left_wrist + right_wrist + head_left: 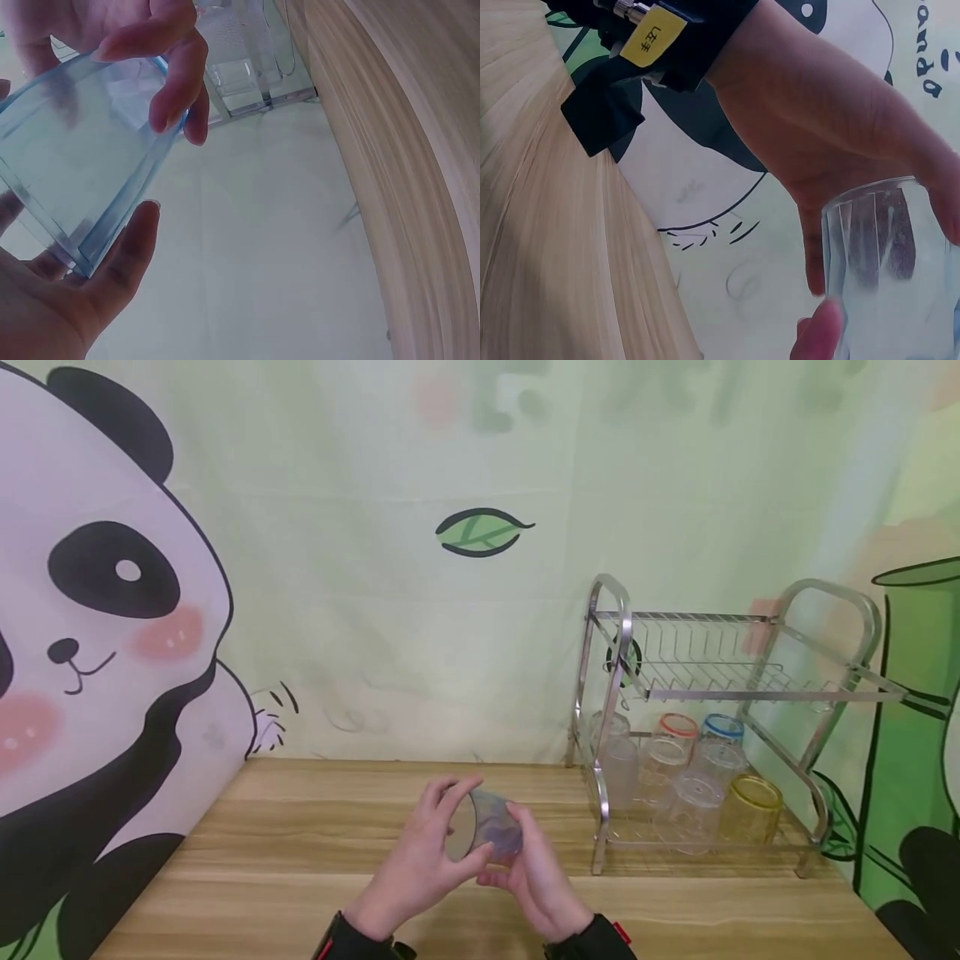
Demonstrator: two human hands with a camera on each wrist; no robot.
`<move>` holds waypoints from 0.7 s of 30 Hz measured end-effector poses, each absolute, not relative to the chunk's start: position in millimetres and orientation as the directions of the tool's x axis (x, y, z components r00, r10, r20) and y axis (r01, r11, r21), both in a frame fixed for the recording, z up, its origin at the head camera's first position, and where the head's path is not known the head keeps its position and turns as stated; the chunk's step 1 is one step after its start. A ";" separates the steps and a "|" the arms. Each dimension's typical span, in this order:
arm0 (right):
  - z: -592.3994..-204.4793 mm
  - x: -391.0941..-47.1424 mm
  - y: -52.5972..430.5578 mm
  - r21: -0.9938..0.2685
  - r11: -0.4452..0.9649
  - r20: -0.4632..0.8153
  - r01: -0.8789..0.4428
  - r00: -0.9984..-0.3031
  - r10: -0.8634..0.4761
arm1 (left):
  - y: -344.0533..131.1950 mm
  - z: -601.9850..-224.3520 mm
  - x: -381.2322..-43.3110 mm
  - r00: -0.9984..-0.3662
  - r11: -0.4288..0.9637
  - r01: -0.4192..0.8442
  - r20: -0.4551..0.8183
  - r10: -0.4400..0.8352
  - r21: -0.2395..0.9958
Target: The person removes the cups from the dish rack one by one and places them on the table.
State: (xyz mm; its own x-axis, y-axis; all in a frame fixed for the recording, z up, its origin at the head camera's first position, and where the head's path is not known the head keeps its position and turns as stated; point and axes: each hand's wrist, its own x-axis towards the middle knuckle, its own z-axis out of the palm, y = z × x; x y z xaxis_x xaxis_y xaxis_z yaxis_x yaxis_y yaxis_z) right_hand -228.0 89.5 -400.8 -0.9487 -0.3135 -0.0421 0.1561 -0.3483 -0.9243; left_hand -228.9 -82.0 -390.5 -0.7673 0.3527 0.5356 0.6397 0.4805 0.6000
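Observation:
A clear drinking glass (pixel 498 823) is tilted on its side between both hands, above the table. My left hand (pixel 420 857) grips one round end of it, thumb below and fingers over the top. My right hand (pixel 542 881) holds the other side, its thumb along the wall. In the left wrist view the glass (pixel 82 150) looks bluish, with fingers of both hands on it. Seen from the right wrist, the left hand (pixel 832 112) reaches over the glass (pixel 885 262), and a right fingertip (pixel 821 334) touches its side.
To the right stands a two-tier metal dish rack (pixel 738 695). Several upturned glasses fill its lower tier, among them a yellow one (pixel 752 810), a red-rimmed one (pixel 677 727) and a blue-rimmed one (pixel 722 728). The wooden table (pixel 285 877) meets a panda-printed backdrop (pixel 375 610).

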 end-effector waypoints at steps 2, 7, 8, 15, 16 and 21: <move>-401.5 -229.0 90.1 -0.924 -0.348 -0.041 0.156 -0.948 -0.317 | -82.8 -390.2 -228.5 -0.768 0.489 0.639 0.534 0.355 0.594; -404.6 -232.5 96.3 -0.934 -0.325 -0.033 0.151 -0.940 -0.340 | -86.5 -389.2 -226.6 -0.775 0.486 0.632 0.518 0.363 0.604; -405.3 -233.0 98.2 -0.939 -0.310 -0.032 0.147 -0.937 -0.347 | -87.3 -389.1 -226.3 -0.776 0.483 0.630 0.515 0.364 0.608; -403.9 -235.2 113.3 -0.987 -0.125 -0.040 0.102 -0.905 -0.424 | -96.9 -384.2 -227.7 -0.785 0.489 0.620 0.471 0.403 0.614; -401.6 -234.7 115.9 -0.993 -0.080 -0.044 0.087 -0.901 -0.432 | -99.2 -383.2 -228.1 -0.786 0.498 0.618 0.464 0.408 0.608; -389.1 -230.0 137.9 -0.962 0.264 -0.064 -0.074 -0.875 -0.481 | -112.3 -379.7 -228.2 -0.780 0.553 0.625 0.470 0.413 0.551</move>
